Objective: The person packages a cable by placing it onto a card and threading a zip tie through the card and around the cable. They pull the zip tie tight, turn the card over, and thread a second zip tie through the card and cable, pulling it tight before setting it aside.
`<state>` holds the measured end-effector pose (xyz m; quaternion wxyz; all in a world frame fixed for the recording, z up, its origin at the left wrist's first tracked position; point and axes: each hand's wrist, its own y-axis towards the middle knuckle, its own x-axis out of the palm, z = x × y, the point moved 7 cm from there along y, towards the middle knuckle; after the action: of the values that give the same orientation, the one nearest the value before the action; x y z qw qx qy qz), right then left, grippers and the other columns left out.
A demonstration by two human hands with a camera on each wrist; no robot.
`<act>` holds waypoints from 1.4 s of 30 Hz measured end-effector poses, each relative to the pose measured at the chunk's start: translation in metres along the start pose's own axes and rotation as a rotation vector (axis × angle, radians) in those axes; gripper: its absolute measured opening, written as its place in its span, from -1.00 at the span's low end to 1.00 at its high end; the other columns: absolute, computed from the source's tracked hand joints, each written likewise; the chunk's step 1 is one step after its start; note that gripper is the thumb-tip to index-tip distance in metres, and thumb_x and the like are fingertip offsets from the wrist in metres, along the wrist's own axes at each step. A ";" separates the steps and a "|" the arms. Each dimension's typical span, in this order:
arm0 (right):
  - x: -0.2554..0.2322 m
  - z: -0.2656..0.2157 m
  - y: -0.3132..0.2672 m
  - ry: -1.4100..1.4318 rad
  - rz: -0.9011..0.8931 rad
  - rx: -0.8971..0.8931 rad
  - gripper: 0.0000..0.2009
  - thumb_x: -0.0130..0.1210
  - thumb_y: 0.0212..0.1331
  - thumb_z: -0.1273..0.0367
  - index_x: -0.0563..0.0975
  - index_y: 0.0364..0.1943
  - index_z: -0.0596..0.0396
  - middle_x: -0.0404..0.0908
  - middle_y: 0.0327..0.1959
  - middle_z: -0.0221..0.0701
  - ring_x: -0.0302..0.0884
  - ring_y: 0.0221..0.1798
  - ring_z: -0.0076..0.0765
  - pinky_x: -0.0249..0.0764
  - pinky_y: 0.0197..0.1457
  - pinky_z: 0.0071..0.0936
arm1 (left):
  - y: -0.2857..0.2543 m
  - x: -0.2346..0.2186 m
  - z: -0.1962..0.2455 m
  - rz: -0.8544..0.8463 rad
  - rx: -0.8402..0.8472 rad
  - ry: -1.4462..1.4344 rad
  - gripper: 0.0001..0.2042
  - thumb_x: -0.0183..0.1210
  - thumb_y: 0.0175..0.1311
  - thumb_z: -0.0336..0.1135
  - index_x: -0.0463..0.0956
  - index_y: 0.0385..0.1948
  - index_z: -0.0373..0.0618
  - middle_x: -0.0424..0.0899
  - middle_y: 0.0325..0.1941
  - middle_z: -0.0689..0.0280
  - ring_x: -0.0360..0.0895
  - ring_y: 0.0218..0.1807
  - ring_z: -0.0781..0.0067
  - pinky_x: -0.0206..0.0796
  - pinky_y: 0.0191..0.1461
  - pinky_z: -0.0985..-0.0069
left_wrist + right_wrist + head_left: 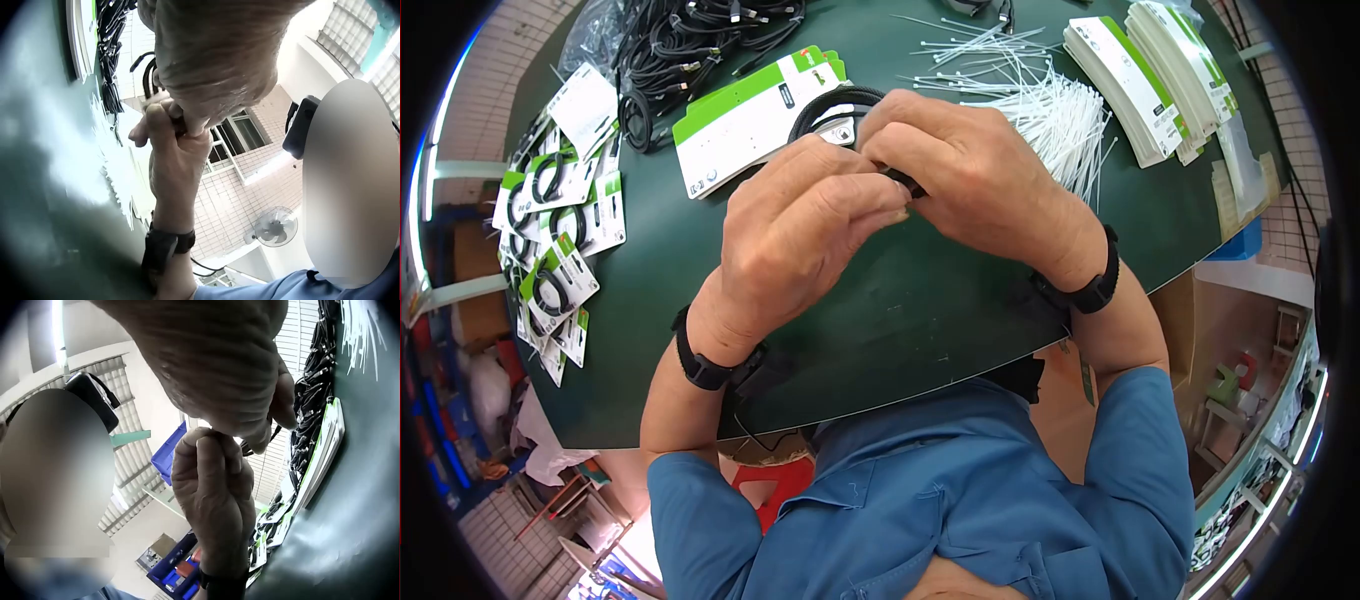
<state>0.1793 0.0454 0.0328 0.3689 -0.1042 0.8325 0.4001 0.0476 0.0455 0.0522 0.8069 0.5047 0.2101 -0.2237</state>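
Observation:
A black braided cable, bent into a loop, is held between both hands over the middle of the table. My left hand pinches it from the left, fingertips close together. From the other side my right hand grips it with curled fingers, its knuckles meeting the left fingertips. Most of the gripped part is hidden; a dark piece shows between the hands. In the left wrist view, part of the loop sticks out beyond the hands. Under the loop lies a stack of white-and-green cards.
Loose black cables pile up at the back left. Several carded cables lie along the left edge. White zip ties spread behind the right hand. More card stacks stand at the back right, near a blue bin.

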 end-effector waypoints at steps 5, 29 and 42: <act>-0.003 0.012 -0.002 0.051 -0.151 0.068 -0.80 0.33 0.05 0.46 0.53 -0.28 0.10 0.62 -0.31 -0.31 0.68 -0.25 0.02 0.58 -0.23 -0.17 | 0.000 0.001 -0.005 -0.204 0.060 0.027 -0.75 0.41 -0.06 -0.55 0.65 -0.28 -0.17 0.64 -0.36 0.25 0.59 -0.36 0.30 0.41 -0.36 0.44; -0.016 0.027 -0.005 0.468 -0.087 0.147 -0.83 0.37 0.11 0.46 0.67 -0.21 0.15 0.70 -0.35 -0.27 0.66 -0.30 -0.15 0.53 -0.21 -0.35 | 0.001 -0.022 -0.041 -0.176 -0.219 -0.111 -0.61 0.53 -0.06 -0.51 0.73 -0.09 -0.18 0.69 0.07 0.16 0.63 0.05 0.34 0.52 0.06 0.44; -0.026 0.031 -0.006 0.337 0.047 0.181 -0.79 0.42 0.11 0.47 0.63 -0.20 0.18 0.70 -0.30 -0.37 0.64 -0.27 -0.35 0.53 -0.18 -0.45 | -0.046 -0.048 -0.128 -0.430 -0.549 0.482 0.01 0.65 -0.27 -0.05 0.39 0.37 -0.23 0.48 0.38 -0.02 0.37 0.44 -0.07 0.22 0.51 0.14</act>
<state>0.2168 0.0611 0.0343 0.2228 -0.1167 0.9173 0.3088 -0.0321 0.1506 -0.0053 0.7742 0.2533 0.5451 -0.1983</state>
